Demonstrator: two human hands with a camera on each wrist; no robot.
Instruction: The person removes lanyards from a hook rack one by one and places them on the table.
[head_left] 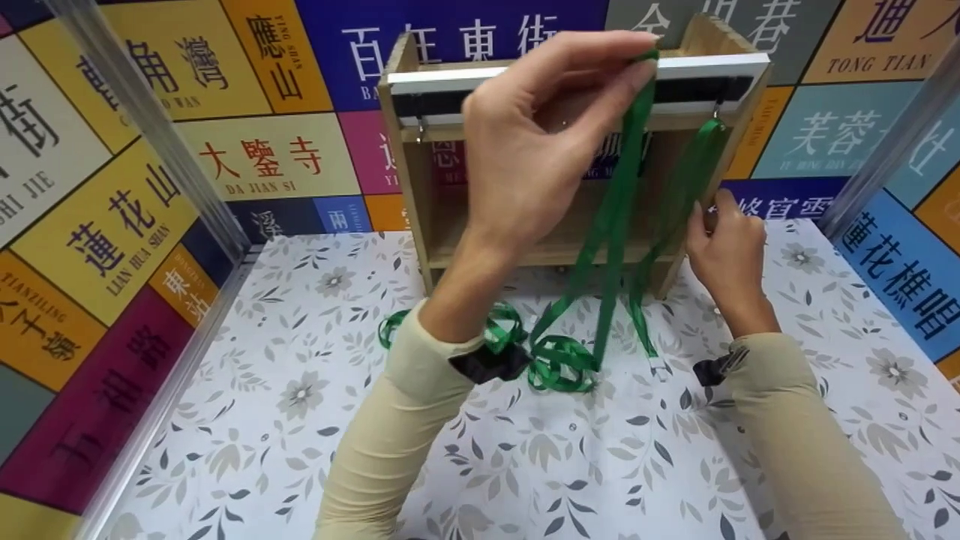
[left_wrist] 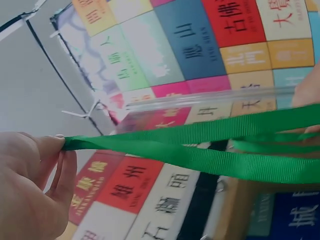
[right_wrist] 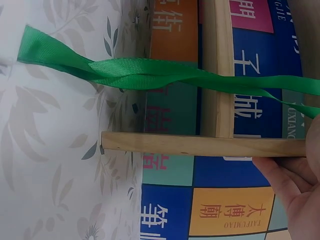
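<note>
Green lanyard (head_left: pixel 619 202) is pinched up top by the left hand (head_left: pixel 517 150), thumb and fingertips closed right on the strap. Held that high probably so it hangs free of the loose green coil (head_left: pixel 564 349) at 6 o'clock on the bench (head_left: pixel 300 465). Out at 4 o'clock the right hand (head_left: pixel 727 255) grips the upright of a wooden rack (head_left: pixel 540 251), I'd guess to steady it. Hanging lanyard (head_left: pixel 694 161) at 3 o'clock dangles from the right hook (head_left: pixel 718 105).
</note>
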